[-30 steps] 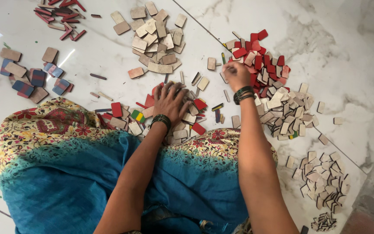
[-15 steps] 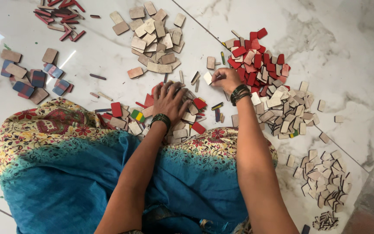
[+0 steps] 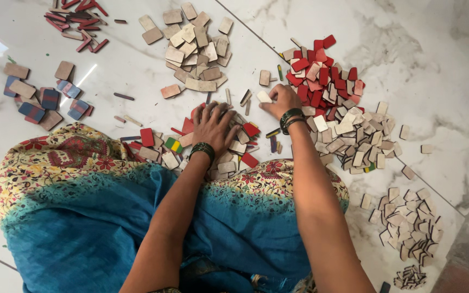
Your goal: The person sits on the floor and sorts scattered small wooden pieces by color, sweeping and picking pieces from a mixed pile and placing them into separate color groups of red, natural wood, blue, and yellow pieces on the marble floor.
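The right hand (image 3: 282, 101) is pinching a pale tile (image 3: 264, 97) by its edges, just above the mixed pile (image 3: 229, 146). The left hand (image 3: 213, 125) is lying flat and open on that pile, gripping nothing. The tile looks thin, stiff and light; edges are probably offering the surest hold.

Bare marble floor (image 3: 408, 59) is lying open to my upper right. Ahead, the tan pile (image 3: 194, 46) and red pile (image 3: 324, 76) are crowding in, leaving a thin lane between them. My cloth (image 3: 82, 217) is blocking the near side.
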`<control>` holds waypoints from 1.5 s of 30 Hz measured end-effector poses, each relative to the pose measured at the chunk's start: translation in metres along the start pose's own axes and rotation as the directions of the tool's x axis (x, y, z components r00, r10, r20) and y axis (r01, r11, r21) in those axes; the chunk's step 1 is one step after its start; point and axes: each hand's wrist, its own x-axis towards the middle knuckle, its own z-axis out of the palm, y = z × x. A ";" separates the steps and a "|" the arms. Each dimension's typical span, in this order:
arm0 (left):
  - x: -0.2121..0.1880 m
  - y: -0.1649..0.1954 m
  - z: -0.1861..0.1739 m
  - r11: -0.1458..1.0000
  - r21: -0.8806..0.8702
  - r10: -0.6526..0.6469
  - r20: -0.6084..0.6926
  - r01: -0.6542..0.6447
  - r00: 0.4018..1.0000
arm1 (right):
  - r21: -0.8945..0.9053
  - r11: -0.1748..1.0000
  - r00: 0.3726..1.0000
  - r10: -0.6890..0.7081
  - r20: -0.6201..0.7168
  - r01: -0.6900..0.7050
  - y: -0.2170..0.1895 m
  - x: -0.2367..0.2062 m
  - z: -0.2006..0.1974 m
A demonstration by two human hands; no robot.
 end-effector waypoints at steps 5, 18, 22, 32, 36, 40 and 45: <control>0.001 0.000 0.001 1.000 0.015 -0.011 0.027 0.010 1.000 | 0.336 0.921 0.973 0.145 0.179 -0.199 0.003 0.013 -0.010; -0.001 0.000 0.004 1.000 0.014 -0.003 -0.011 0.004 1.000 | -0.047 0.977 0.967 -0.215 -0.139 0.210 -0.018 0.000 0.005; -0.001 0.000 0.003 1.000 0.016 0.004 -0.019 -0.003 1.000 | -0.131 0.977 0.979 -0.180 -0.097 0.167 -0.026 0.002 0.012; 0.001 0.003 0.001 1.000 0.026 -0.003 -0.010 0.003 1.000 | 0.730 0.674 0.990 -0.011 -0.140 0.111 -0.013 0.026 0.002; 0.001 0.003 0.001 1.000 0.026 -0.011 0.005 0.011 1.000 | 0.889 0.448 0.996 -0.066 -0.067 0.090 0.001 0.034 -0.007; 0.002 0.003 -0.001 0.999 0.033 -0.003 -0.001 0.003 1.000 | 0.705 0.698 0.983 0.011 -0.185 0.125 0.019 0.031 -0.015; 0.002 0.004 -0.003 0.999 0.033 -0.010 0.008 0.009 1.000 | 0.333 0.940 0.973 0.003 -0.229 0.075 0.022 0.018 -0.009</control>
